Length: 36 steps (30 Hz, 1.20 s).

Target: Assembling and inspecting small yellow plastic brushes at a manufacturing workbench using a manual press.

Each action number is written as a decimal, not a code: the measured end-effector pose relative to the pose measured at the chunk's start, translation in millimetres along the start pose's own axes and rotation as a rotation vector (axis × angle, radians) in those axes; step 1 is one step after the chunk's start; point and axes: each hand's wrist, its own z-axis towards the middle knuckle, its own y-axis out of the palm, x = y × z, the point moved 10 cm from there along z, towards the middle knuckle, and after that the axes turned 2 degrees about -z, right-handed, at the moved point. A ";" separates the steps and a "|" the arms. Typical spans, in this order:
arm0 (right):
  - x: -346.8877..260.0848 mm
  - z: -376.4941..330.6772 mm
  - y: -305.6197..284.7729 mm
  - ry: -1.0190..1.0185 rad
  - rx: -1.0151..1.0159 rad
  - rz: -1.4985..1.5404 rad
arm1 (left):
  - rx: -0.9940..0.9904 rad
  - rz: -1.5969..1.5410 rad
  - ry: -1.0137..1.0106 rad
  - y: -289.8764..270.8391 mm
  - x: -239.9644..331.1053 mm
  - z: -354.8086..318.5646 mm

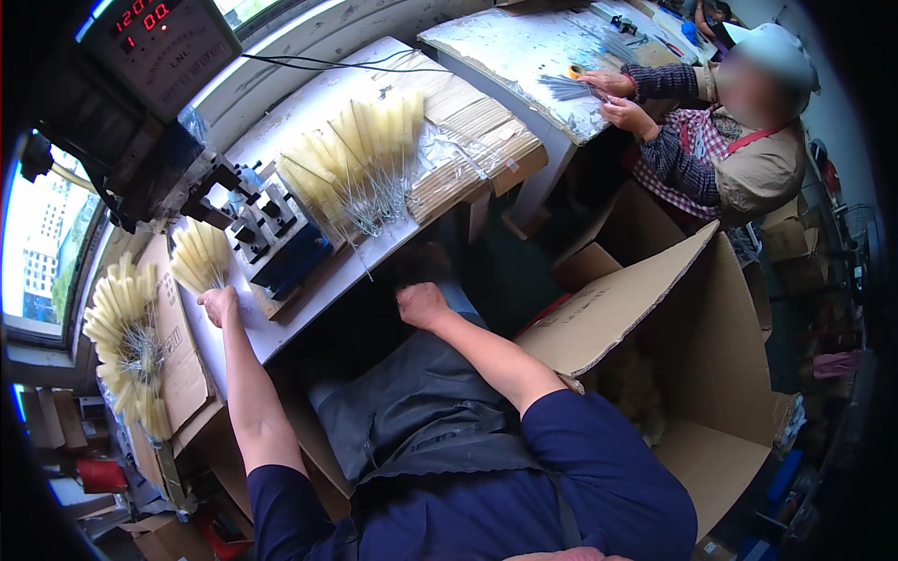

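Observation:
My left hand is closed around the wire ends of a small bunch of pale yellow bottle brushes, fanned out over the table's left part. Just right of it stands a blue and metal machine fixture with black clamps. My right hand is a closed fist above my dark apron, away from the table edge, with nothing seen sticking out of it. A larger pile of the same brushes lies beyond the fixture, wire ends toward me. Another fanned pile of brushes rests at the far left.
A machine box with a red lit display hangs over the fixture. Flat cardboard covers the white table's far end. A big open carton stands at my right. A co-worker handles thin wires at another table.

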 end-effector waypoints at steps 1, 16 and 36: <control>-2.8 -0.3 0.2 -0.020 0.023 0.016 | 0.006 0.001 0.004 2.1 -7.0 14.5; 4.9 -0.5 13.0 0.041 -0.086 -0.031 | -0.118 -1.718 0.436 -74.6 -27.2 15.8; -2.5 3.9 4.4 -0.042 -0.019 -0.155 | 0.225 -1.652 0.144 -13.9 -79.5 -34.5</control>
